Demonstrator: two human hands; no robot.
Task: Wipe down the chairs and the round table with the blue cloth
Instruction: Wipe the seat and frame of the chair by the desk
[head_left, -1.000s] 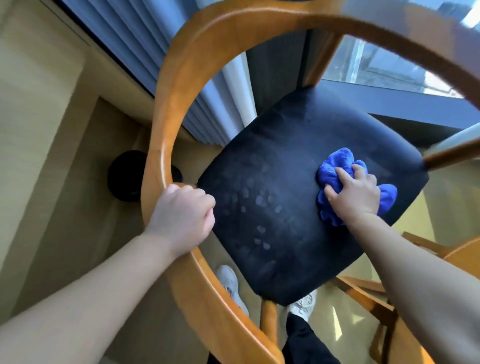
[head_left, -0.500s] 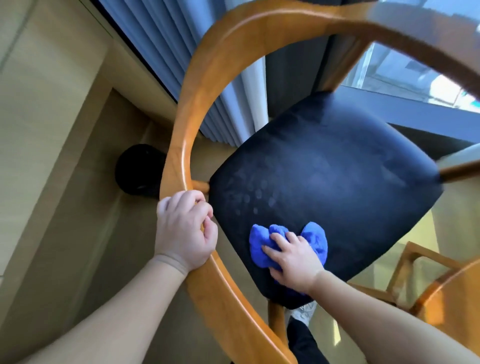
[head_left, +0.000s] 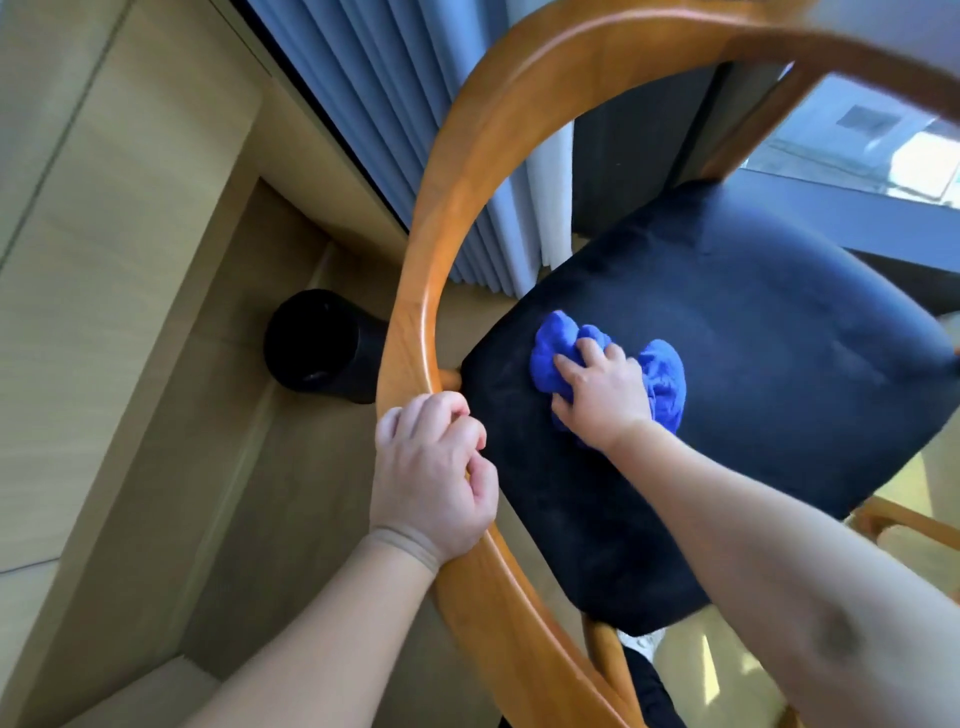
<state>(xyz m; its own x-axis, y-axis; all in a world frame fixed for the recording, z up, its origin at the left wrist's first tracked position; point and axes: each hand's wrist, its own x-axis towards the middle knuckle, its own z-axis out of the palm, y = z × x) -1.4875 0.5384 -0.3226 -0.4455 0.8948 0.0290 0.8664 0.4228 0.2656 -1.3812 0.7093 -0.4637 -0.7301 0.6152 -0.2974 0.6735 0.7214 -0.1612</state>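
Note:
I look down on a wooden chair with a curved orange-brown back rail (head_left: 447, 218) and a dark padded seat (head_left: 753, 374). My left hand (head_left: 431, 478) grips the rail at the seat's left side, fingers curled over the wood. My right hand (head_left: 602, 395) presses the bunched blue cloth (head_left: 660, 379) onto the left part of the seat, its fingers bent over the folds. The cloth sticks out beyond my fingers on both sides.
A black cylindrical bin (head_left: 322, 348) stands on the floor left of the chair. Blue-grey curtains (head_left: 395, 104) hang behind, with a window (head_left: 872, 150) at the upper right. Part of another wooden chair (head_left: 904, 525) shows at the right edge. Pale wood flooring (head_left: 130, 364) lies to the left.
My right hand swept the cloth from the seat's right side to its near edge, then up to the left part. My left hand kept its hold on the rail.

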